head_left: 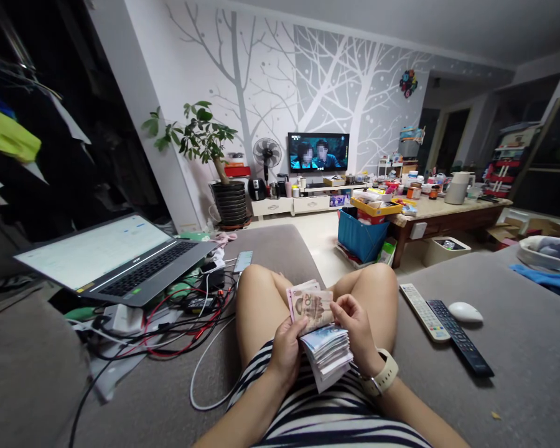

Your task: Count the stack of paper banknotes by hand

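A thick stack of folded banknotes [326, 351] is held over my lap, with bluish notes on its near part. My left hand [287, 348] grips it from the left side, thumb lying across a brownish note [312, 309] marked 20. Pinkish notes [295, 292] stick up behind that one. On the right, my right hand [354, 326] is closed, with thumb and forefinger pinching the right edge of the brownish note. A pale watch [382, 373] sits on my right wrist.
Left of me, an open laptop [140, 261] rests on the sofa beside tangled cables [196, 311] and a phone [243, 262]. To my right lie a white remote [424, 312], a black remote [460, 336] and a white mouse [465, 312]. A cluttered table [476, 211] stands farther off.
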`<action>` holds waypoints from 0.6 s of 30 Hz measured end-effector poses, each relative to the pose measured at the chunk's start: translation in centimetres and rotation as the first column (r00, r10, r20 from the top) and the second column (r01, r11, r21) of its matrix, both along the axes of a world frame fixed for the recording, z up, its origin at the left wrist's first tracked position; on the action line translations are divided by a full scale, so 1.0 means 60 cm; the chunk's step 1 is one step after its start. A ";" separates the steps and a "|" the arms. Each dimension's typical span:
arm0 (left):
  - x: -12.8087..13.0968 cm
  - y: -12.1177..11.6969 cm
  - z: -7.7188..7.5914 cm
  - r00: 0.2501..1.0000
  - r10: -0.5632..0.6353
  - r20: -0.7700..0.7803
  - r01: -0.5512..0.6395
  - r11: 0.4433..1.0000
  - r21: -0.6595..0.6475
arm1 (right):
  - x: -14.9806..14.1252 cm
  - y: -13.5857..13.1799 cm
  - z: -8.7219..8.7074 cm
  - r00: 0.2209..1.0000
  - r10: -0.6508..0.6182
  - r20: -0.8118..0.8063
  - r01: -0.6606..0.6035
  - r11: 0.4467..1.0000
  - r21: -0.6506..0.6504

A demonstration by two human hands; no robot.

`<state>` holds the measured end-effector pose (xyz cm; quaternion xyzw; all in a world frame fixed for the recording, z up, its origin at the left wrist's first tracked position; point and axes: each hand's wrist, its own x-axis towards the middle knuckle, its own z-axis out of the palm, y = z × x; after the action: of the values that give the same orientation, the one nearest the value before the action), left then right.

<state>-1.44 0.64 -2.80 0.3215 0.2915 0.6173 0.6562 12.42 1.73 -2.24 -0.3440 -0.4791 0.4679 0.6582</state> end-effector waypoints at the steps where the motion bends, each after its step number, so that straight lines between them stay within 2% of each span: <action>1: 0.000 0.000 0.000 1.000 -0.006 -0.008 0.006 1.000 0.002 | 0.000 0.000 0.000 1.000 -0.011 -0.004 0.011 1.000 -0.004; 9: -0.003 0.002 -0.006 0.998 -0.028 -0.061 0.028 1.000 0.003 | 0.003 0.011 -0.014 0.998 0.062 0.016 -0.061 0.998 -0.029; 14: -0.001 0.000 -0.002 0.997 -0.033 -0.072 0.033 0.999 -0.005 | 0.004 0.014 -0.018 0.998 0.051 0.032 -0.050 0.998 -0.032; 18: 0.001 0.002 -0.001 0.997 0.013 -0.071 -0.013 1.000 -0.012 | 0.004 0.014 -0.016 0.999 0.031 0.043 -0.030 0.999 -0.028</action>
<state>-1.40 0.74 -2.85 0.3373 0.3207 0.6079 0.6434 12.67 2.59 -3.21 -0.3559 -0.4922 0.4768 0.6354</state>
